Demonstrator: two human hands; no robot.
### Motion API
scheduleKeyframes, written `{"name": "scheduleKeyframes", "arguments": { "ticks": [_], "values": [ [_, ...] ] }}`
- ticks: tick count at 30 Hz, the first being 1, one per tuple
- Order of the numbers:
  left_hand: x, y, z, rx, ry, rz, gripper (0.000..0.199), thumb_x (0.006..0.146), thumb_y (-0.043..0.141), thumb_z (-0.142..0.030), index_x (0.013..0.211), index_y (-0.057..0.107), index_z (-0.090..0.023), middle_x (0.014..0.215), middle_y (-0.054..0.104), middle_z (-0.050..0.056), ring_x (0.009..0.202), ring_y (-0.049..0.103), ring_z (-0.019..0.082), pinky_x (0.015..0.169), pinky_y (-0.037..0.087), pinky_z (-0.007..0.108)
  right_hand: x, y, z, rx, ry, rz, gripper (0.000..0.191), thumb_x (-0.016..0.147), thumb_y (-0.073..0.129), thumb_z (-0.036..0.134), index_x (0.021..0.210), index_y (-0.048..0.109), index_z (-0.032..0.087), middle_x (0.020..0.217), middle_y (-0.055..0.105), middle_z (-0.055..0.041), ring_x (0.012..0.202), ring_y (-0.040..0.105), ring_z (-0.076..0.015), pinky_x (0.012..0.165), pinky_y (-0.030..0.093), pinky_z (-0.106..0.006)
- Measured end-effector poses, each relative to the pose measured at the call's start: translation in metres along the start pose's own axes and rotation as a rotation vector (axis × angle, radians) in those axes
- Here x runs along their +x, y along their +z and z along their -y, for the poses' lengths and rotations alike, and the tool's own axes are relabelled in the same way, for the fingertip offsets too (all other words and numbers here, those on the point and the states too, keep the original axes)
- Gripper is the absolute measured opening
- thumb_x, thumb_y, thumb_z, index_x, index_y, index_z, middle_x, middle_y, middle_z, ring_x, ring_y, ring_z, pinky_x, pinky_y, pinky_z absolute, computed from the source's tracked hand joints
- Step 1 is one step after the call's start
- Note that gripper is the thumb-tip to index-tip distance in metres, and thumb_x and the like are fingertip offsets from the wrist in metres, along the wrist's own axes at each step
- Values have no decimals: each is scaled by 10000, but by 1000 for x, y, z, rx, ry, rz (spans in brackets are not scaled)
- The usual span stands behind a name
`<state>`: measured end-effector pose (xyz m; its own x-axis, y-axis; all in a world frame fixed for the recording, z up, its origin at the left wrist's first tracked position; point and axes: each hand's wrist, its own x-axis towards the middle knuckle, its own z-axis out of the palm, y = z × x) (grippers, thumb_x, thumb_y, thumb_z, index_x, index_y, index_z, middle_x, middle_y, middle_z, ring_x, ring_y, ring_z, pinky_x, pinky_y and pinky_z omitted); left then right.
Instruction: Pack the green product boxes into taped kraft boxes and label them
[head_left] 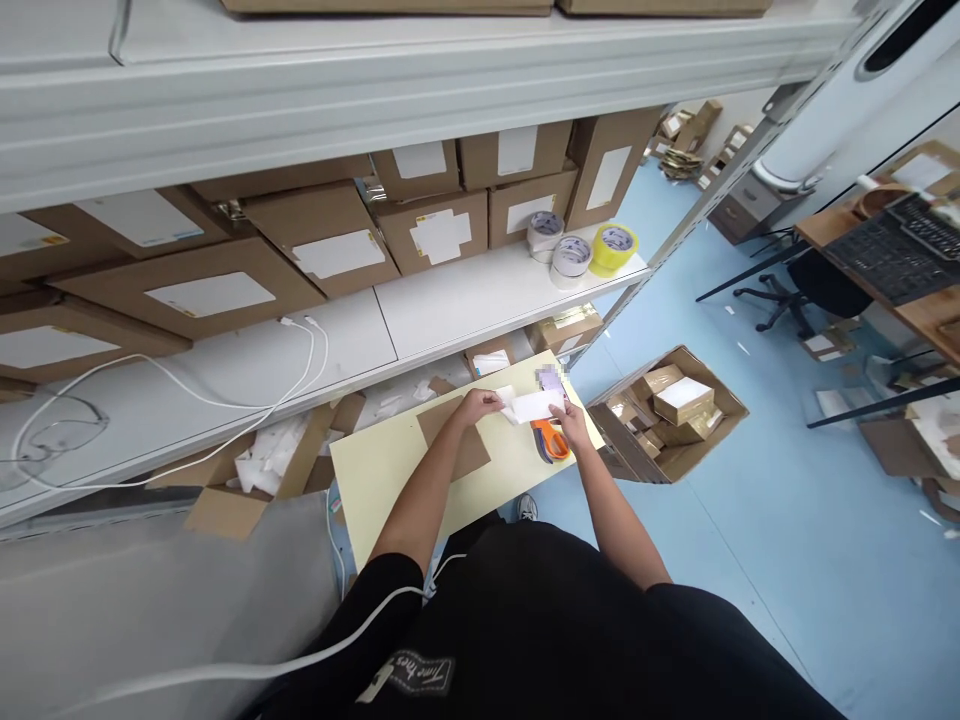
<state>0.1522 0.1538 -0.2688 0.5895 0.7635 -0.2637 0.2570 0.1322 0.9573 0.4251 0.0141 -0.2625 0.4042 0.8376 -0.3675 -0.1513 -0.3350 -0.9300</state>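
Two bare hands at work over the pale yellow tabletop (390,470), and between them, above its far right part, a white paper (534,405)! Left hand (480,403): fingers pinched together on the paper's left end. Right hand (574,420): thumb and fingers clamped on the other end, near the tabletop's right edge. Close by, orange-handled scissors (555,441) lie on the tabletop, with a purple item (551,379) farther toward its far corner. Mid-tabletop, under the left forearm (424,480), brown cardboard (466,455) lies flat. Right of the tabletop, an open carton (626,450) holds smaller boxes (684,398); beyond its far edge, a shelf (465,310) carries three tape rolls (571,262).
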Motion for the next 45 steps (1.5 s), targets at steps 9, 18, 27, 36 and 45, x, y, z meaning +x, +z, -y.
{"name": "scheduleKeyframes", "arguments": {
  "ticks": [9, 18, 27, 36, 45],
  "values": [
    [-10, 20, -4, 55, -52, -180, 568, 589, 924, -548, 1005, 826, -174, 1172, 775, 138, 827, 684, 213, 835, 557, 360, -23, -2, 26, 58, -46, 143, 410, 586, 888, 497, 813, 712, 203, 742, 734, -12, 672, 654, -179, 652, 515, -299],
    [-94, 59, -44, -87, -69, -115, 487, 639, 911, -570, 880, 841, -152, 840, 789, 83, 814, 719, 272, 757, 557, 354, -58, 27, 43, -49, -91, 349, 363, 617, 861, 506, 755, 674, 228, 628, 625, 48, 600, 547, -144, 596, 444, -274],
    [-153, 100, -89, -584, -31, -840, 611, 575, 972, -540, 990, 823, -116, 994, 814, 138, 916, 742, 268, 866, 563, 386, -118, 55, 75, 36, -41, 562, 346, 767, 805, 528, 940, 756, 232, 936, 762, -43, 825, 691, -188, 762, 512, -320],
    [-179, 132, -116, -551, 81, -922, 606, 719, 903, -540, 1118, 791, -97, 1183, 791, 167, 1063, 747, 293, 928, 581, 389, -152, 48, 90, 103, -157, 547, 309, 796, 791, 533, 831, 737, 231, 826, 762, -43, 771, 692, -189, 745, 531, -323],
    [-192, 149, -124, -490, 92, -935, 598, 759, 874, -551, 1131, 782, -91, 1215, 778, 177, 1105, 731, 307, 953, 587, 412, -164, 37, 93, 140, -174, 588, 306, 775, 813, 515, 802, 726, 223, 781, 747, -36, 741, 684, -185, 721, 529, -319]
  ]
}}
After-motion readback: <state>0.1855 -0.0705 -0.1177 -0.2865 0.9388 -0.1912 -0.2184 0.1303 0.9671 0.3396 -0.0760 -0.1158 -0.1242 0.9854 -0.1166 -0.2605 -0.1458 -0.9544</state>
